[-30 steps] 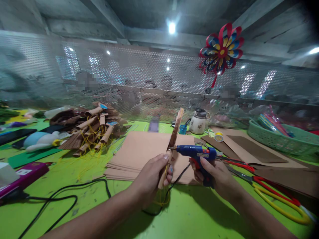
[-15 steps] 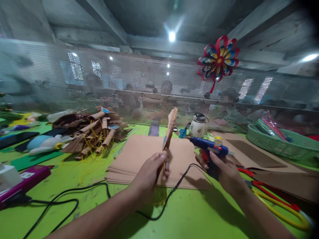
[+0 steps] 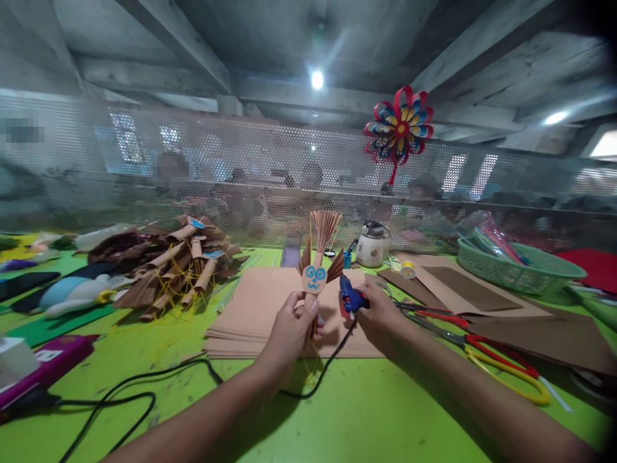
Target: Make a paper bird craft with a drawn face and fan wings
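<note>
Upright in my left hand [image 3: 295, 325] is a brown paper figure [image 3: 314, 281] with a blue drawn face, pleated fans at its sides and top, and yellow string; the fingers close round its lower stem. My right hand [image 3: 378, 312] grips a blue hot glue gun [image 3: 353, 297], its nozzle up and close to the figure's right side fan, apparently apart from it. A black cord trails from the gun. Beneath both hands lies a stack of brown paper sheets [image 3: 260, 289].
Similar paper figures [image 3: 193, 257] are heaped at the left, near a purple power strip [image 3: 45, 366]. To the right lie scissors [image 3: 506, 366], brown paper pieces and a green basket [image 3: 520, 263]. A jar [image 3: 371, 244] stands behind; a paper flower [image 3: 401, 130] hangs before a perforated screen.
The figure has turned from edge-on so its face now shows towards me. My right hand has swung the glue gun leftward, closer to the figure. The head view has shifted slightly.
</note>
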The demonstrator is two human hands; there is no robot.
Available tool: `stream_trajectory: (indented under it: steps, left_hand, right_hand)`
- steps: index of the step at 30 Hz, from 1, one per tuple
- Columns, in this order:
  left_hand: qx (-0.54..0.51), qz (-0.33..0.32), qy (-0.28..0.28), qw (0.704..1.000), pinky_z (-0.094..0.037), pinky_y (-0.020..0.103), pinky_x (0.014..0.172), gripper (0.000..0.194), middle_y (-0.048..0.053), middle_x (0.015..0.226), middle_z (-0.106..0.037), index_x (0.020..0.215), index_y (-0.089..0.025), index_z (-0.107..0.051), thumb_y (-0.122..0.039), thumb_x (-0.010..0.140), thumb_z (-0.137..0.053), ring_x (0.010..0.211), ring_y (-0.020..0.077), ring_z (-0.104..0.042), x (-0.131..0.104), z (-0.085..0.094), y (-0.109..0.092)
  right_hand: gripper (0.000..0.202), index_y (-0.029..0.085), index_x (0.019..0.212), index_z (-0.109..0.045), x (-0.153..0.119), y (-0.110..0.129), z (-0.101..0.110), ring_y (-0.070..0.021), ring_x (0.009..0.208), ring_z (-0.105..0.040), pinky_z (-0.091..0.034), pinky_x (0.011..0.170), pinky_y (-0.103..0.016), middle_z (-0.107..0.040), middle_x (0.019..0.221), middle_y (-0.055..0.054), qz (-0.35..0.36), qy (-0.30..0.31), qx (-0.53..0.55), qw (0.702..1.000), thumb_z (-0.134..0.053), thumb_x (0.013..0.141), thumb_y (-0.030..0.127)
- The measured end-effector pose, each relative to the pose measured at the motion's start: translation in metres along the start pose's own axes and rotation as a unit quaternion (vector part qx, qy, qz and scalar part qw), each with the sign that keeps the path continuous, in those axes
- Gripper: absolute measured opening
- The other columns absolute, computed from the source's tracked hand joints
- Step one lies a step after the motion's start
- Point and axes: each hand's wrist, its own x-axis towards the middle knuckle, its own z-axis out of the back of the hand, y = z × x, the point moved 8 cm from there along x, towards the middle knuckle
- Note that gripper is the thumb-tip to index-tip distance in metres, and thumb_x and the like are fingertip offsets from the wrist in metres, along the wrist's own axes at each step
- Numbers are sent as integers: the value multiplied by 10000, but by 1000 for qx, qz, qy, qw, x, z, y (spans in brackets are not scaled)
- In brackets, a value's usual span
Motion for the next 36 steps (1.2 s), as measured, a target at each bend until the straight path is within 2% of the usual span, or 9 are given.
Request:
stream_trajectory:
  steps: [3, 8, 14, 18, 23, 29, 31, 33, 36]
  left_hand:
    - [-7, -7, -6, 1000, -409, 187, 475, 521, -41, 603, -600, 989, -193, -480, -525, 703, -762, 498, 113, -570, 2, 2, 1]
    - [-24, -15, -12, 1000, -416, 185, 486, 488, -43, 603, -572, 917, -174, -512, -511, 687, -780, 512, 98, -540, 6, 4, 2]
    - [-48, 0, 0, 999, -385, 182, 486, 461, -38, 618, -535, 864, -160, -545, -512, 686, -785, 523, 94, -525, 5, 4, 5]
    - [-65, -1, 5, 998, -399, 191, 522, 406, -18, 660, -553, 855, -158, -553, -493, 738, -751, 560, 101, -545, 2, 4, 1]
    - [-87, 5, 23, 996, -416, 208, 540, 394, -24, 659, -540, 854, -169, -552, -487, 740, -754, 558, 109, -537, 0, -1, 1]
    - [-98, 40, 61, 993, -391, 183, 507, 346, -9, 679, -566, 871, -180, -559, -452, 770, -747, 545, 98, -529, -1, -8, 12]
    - [-97, 52, 79, 991, -388, 181, 493, 338, 1, 681, -578, 899, -174, -578, -444, 781, -744, 531, 97, -525, -2, -12, 15]
    - [-99, 60, 90, 989, -393, 178, 491, 327, 8, 686, -587, 897, -167, -586, -435, 790, -741, 530, 95, -528, -3, -14, 16]
    - [-109, 69, 94, 987, -408, 170, 510, 311, 5, 696, -591, 908, -169, -588, -422, 802, -735, 547, 91, -544, -5, -15, 15]
  right_hand:
    - [220, 158, 892, -705, 24, -3, -9, -244, 938, -570, -464, 839, -370, -619, 960, -69, 6, 25, -39, 999, -693, 698, 56]
    - [291, 163, 1181, -607, 61, -4, -30, -228, 1043, -625, -529, 881, -448, -617, 1216, -85, 0, 62, -86, 994, -610, 936, 322]
    - [328, 169, 1230, -589, 87, -4, -41, -235, 1042, -633, -546, 868, -437, -609, 1244, -92, -22, 73, -77, 994, -603, 943, 326]
    - [326, 169, 1230, -587, 87, 2, -32, -233, 1036, -635, -548, 862, -436, -610, 1241, -87, -18, 65, -21, 998, -600, 945, 328]
    - [275, 127, 1075, -681, 65, 23, 4, -265, 1058, -620, -502, 924, -462, -659, 1144, -138, -12, 3, 114, 993, -665, 867, 307]
    - [488, 180, 1280, -604, 35, 67, 35, -237, 1043, -656, -538, 823, -372, -675, 1219, -134, 4, 48, 352, 935, -639, 833, 373]
    - [455, 177, 1174, -667, 28, 76, 30, -218, 1000, -659, -519, 817, -343, -696, 1160, -120, -21, 97, 483, 870, -752, 750, 318]
    - [347, 173, 1025, -710, 24, 80, 27, -175, 909, -661, -503, 806, -316, -717, 1044, -79, -41, 99, 552, 827, -803, 708, 280]
    - [234, 177, 918, -709, 18, 80, 25, -148, 844, -656, -495, 814, -315, -720, 948, -40, -45, 73, 563, 822, -796, 725, 276]
